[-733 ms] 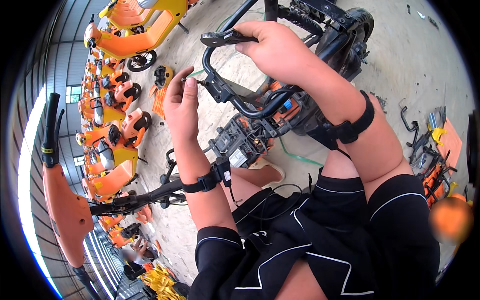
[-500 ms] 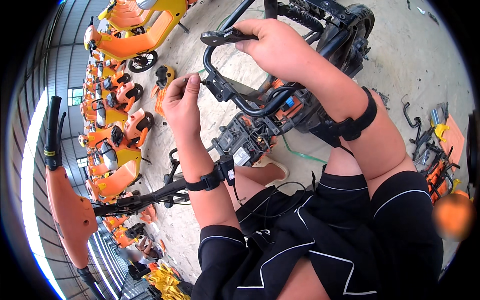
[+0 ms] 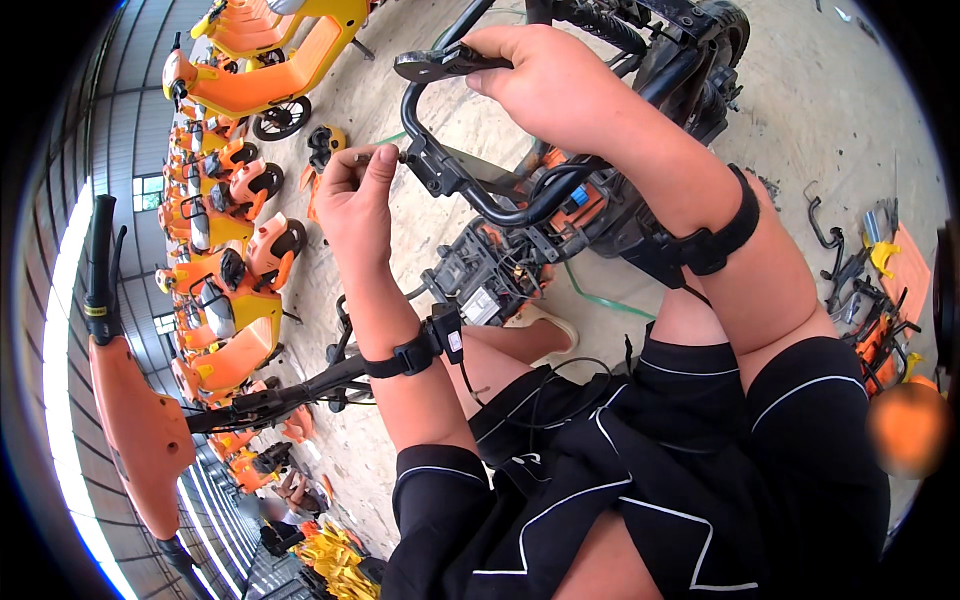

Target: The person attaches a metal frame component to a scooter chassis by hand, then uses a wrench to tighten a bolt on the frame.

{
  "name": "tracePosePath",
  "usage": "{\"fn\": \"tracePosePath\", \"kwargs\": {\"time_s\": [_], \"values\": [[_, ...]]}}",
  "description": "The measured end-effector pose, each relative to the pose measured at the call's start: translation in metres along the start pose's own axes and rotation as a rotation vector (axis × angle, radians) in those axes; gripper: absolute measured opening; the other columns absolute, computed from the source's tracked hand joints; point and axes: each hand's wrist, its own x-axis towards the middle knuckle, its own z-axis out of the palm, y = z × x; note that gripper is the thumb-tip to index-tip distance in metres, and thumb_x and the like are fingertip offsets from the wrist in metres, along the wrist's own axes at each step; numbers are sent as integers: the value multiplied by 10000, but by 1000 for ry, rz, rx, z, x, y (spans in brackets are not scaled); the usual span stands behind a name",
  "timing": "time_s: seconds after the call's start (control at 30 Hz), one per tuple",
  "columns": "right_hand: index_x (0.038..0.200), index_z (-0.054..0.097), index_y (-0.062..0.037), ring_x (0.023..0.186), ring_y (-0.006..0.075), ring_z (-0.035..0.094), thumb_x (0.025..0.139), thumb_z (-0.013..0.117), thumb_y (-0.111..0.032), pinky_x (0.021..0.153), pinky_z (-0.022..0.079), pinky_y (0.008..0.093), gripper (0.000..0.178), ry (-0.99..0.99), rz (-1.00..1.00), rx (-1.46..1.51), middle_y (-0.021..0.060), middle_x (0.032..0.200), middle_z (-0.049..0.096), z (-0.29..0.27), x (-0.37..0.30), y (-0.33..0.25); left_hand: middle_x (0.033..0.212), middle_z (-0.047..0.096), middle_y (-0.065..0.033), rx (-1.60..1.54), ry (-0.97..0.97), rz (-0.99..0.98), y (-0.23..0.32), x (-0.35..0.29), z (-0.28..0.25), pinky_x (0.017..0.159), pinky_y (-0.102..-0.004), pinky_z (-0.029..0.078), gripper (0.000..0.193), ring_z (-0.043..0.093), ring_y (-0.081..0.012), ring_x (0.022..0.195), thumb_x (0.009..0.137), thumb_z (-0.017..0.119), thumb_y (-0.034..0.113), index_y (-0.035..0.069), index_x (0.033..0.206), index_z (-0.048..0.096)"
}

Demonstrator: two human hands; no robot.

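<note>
My right hand (image 3: 548,88) is closed round one end of a flat black piece with a rounded tip (image 3: 432,65), held level above the bent black tube of a stripped scooter frame (image 3: 412,108). Left of the frame, my left hand (image 3: 357,205) is closed, thumb against forefinger, pinching a small dark bolt-like piece (image 3: 402,157). That piece sits right beside the small black bracket (image 3: 437,178) on the tube; whether they touch I cannot tell. Below lies a grey box with exposed wiring (image 3: 472,275).
A handlebar with an orange cover (image 3: 145,430) stands at the left. Orange and yellow scooters (image 3: 255,265) line the far left. Loose parts (image 3: 862,285) lie on the floor at right. A green hose (image 3: 600,297) crosses beneath the frame, and a rear wheel (image 3: 722,35) is at top.
Both hands keep their hold and have shifted only slightly to the left in the picture, with the black piece a little higher. The frame has barely shifted.
</note>
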Motion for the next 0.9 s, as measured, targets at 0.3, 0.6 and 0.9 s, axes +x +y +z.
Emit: {"fn": "tracePosePath", "kwargs": {"time_s": [0.3,0.6,0.9], "values": [[1199,691,-71,821,339,675,919,595,-171,769,520,415,312,-31,25,-22,182,902,707,-3,-1,-6,838,629,33,-88,60,32,-5,-5,6,642,-179,366,202,485,-32,715,940,738,184,11,1036,702],[1207,689,-81,773,316,676,923,585,-165,737,524,407,314,-28,34,-10,170,866,705,-3,-2,-6,690,494,64,-180,59,33,7,-13,17,485,-183,260,291,359,-14,556,1004,646,264,10,1143,675],[1182,697,-72,767,309,676,923,581,-160,731,525,405,297,-27,-21,-27,165,858,704,-1,1,-1,708,491,88,-91,153,27,-7,-6,16,567,-181,280,206,382,-6,632,979,689,224,33,1056,698]]}}
